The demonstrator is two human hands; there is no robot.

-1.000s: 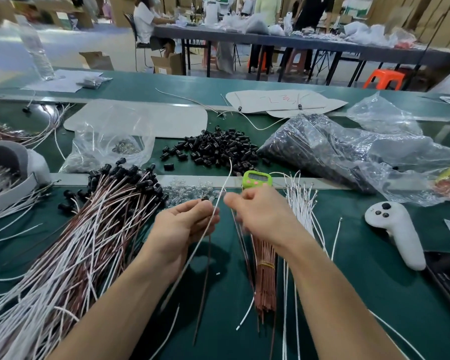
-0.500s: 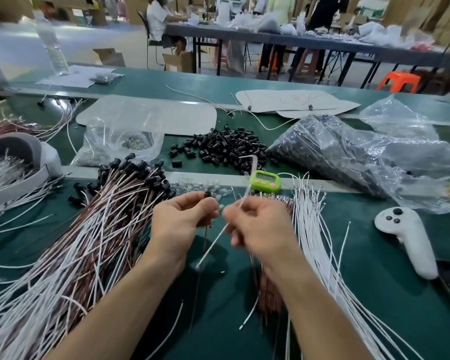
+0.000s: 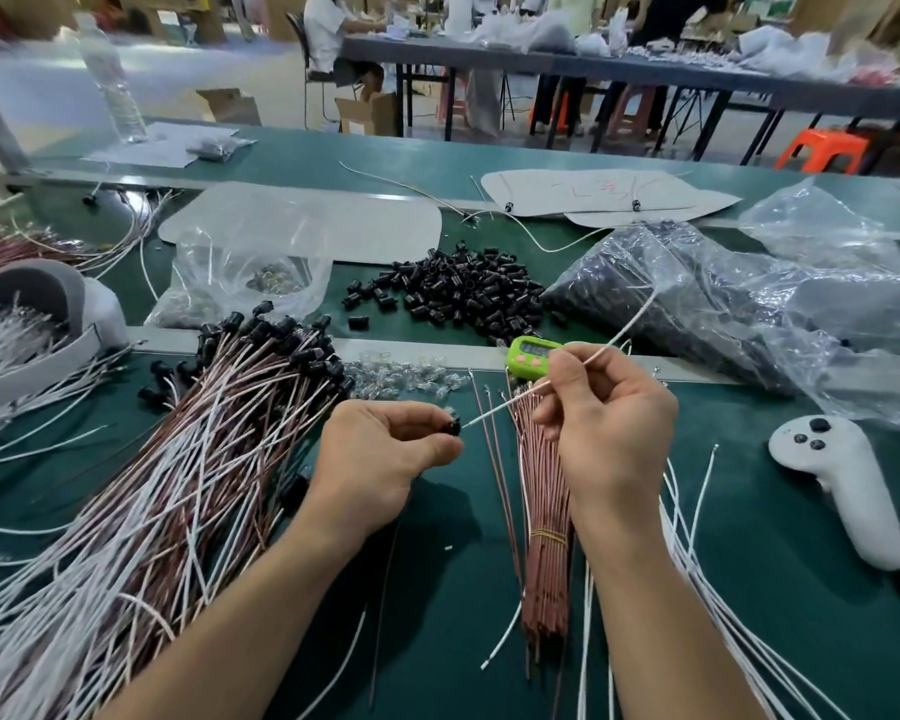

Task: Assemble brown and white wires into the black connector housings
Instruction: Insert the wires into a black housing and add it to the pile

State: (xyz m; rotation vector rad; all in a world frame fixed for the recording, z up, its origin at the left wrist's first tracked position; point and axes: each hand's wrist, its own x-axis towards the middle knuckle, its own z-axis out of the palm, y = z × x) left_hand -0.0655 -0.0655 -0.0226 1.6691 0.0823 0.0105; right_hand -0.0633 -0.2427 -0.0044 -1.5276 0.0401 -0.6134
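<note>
Two things meet near the green timer: the left hand pinches a black housing, the right hand pinches a white wire touching it.

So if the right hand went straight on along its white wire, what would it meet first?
Probably the black connector housing pinched in the left hand; the white wire nearly touches it.

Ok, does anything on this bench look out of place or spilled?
A white handheld controller lies on the green mat at the right, unrelated to the wiring parts. Also, small clear parts are scattered loose just left of the green timer. Nothing looks damaged.
</note>
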